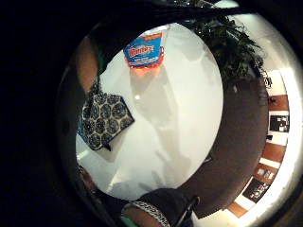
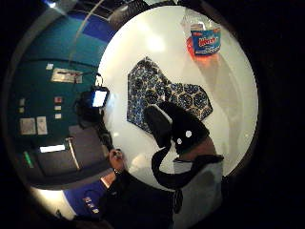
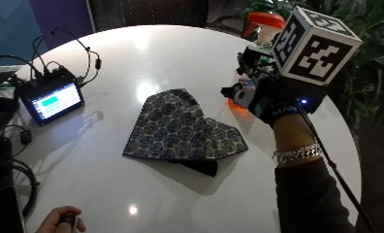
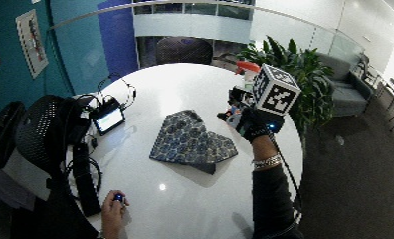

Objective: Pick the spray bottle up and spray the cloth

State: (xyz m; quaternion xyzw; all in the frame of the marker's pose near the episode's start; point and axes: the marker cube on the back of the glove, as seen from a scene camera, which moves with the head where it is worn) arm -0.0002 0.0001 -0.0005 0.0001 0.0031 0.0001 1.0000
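I take the patterned blue cloth (image 3: 182,130) as my landmark: it lies folded flat near the middle of the round white table (image 3: 147,53), one corner doubled under on the side nearest the person.

Beyond the cloth, toward the potted plant (image 3: 366,29), stands the spray bottle (image 3: 260,34), upright on the table, its orange trigger head showing above my gloved right hand (image 3: 273,99). In both palm views the bottle (image 2: 205,40) shows clear of the palm, standing alone on the white surface with its blue label and orange liquid at the base, the cloth (image 1: 102,118) lying apart from it. So the hand is raised above the table between cloth and bottle, close to the bottle, and I see nothing wrapped in it. From the outside view the back of the glove faces me and hides the fingers; I cannot tell whether they are spread or curled. In the thumb side palm view a black gloved finger (image 2: 159,125) reaches across the cloth's pattern.

On the far side of the cloth from the bottle, a small lit monitor (image 3: 50,101) sits at the table edge with black cables (image 3: 69,43) looping behind it. The person's bare hand (image 3: 61,221) rests near the table edge closest to the person, well apart from the cloth, gripping a small dark object.
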